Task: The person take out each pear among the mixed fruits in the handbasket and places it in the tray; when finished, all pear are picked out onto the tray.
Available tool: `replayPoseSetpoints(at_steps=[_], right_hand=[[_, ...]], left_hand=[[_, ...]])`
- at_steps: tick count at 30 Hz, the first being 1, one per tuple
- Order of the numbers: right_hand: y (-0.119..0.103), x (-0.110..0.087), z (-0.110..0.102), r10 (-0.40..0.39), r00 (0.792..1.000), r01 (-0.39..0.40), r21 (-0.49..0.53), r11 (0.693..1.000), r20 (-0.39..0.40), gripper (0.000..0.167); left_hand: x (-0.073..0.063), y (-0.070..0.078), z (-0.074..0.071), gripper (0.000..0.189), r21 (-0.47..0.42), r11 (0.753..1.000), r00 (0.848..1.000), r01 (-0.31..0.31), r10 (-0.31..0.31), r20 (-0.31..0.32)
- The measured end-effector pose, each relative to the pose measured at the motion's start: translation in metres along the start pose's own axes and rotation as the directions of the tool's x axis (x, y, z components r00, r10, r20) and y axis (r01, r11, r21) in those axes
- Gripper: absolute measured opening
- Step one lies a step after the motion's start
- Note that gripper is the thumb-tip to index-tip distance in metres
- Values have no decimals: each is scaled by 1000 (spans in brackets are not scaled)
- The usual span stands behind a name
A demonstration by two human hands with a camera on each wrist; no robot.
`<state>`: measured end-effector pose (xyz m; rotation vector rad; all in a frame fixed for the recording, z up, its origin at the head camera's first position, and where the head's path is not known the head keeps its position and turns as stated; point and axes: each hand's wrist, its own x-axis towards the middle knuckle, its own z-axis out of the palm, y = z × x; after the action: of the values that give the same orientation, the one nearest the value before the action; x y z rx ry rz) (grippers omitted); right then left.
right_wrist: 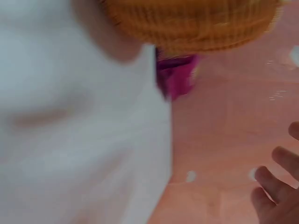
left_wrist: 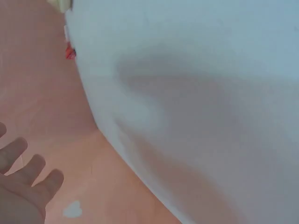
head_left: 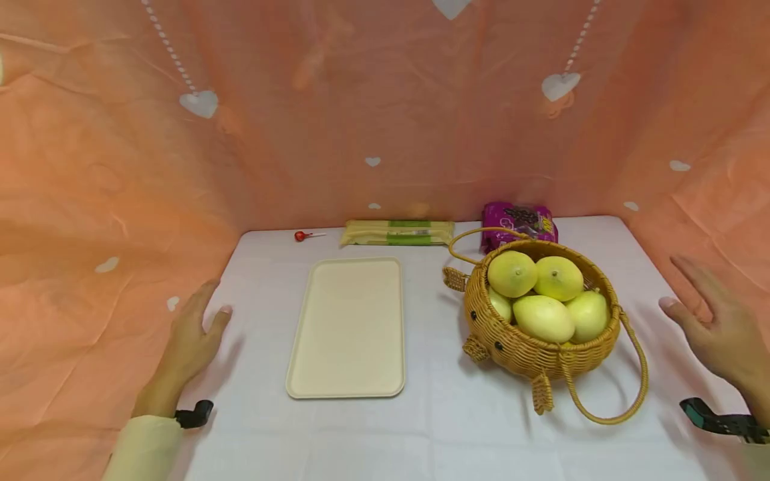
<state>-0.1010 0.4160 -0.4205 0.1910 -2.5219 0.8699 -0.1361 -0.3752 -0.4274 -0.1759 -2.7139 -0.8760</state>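
Note:
My left hand [head_left: 191, 341] hovers over the table's left edge, fingers extended and holding nothing. On the far right my right hand [head_left: 718, 327] is also empty, its fingers straight, a short way right of the wicker basket [head_left: 523, 354]. That basket has animal-like eyes, small woven feet and two looped handles. Several yellow-green melons [head_left: 544, 318] fill it. Left of the basket lies a cream rectangular tray [head_left: 349, 327] with nothing on it. In the left wrist view the spread fingers [left_wrist: 49, 184] show; in the right wrist view, fingers [right_wrist: 273, 182] appear beside the blurred basket [right_wrist: 196, 23].
Along the back edge lie a red lollipop [head_left: 300, 236], a long yellow and green packet [head_left: 397, 233] and a purple bag [head_left: 511, 220] partly behind the basket. An orange cloth [head_left: 373, 120] with white hearts encloses the white table [head_left: 433, 427] at the back and sides.

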Motion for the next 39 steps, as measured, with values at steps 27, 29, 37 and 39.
replayPoseSetpoints(at_steps=[27,29,37,39], right_hand=[[-95,54,10,-310,921,136,550,824,237,86],[-102,60,13,-307,910,151,467,871,278,87],[-118,84,32,-355,848,245,303,921,394,85],[-121,89,36,-385,831,283,291,914,401,85]], left_hand=[[52,39,22,53,-249,969,1000,-3,6,11],[57,43,26,54,-229,973,998,18,-3,64],[70,44,43,58,-118,983,945,140,-97,313],[73,44,50,59,-101,983,929,154,-110,354]])
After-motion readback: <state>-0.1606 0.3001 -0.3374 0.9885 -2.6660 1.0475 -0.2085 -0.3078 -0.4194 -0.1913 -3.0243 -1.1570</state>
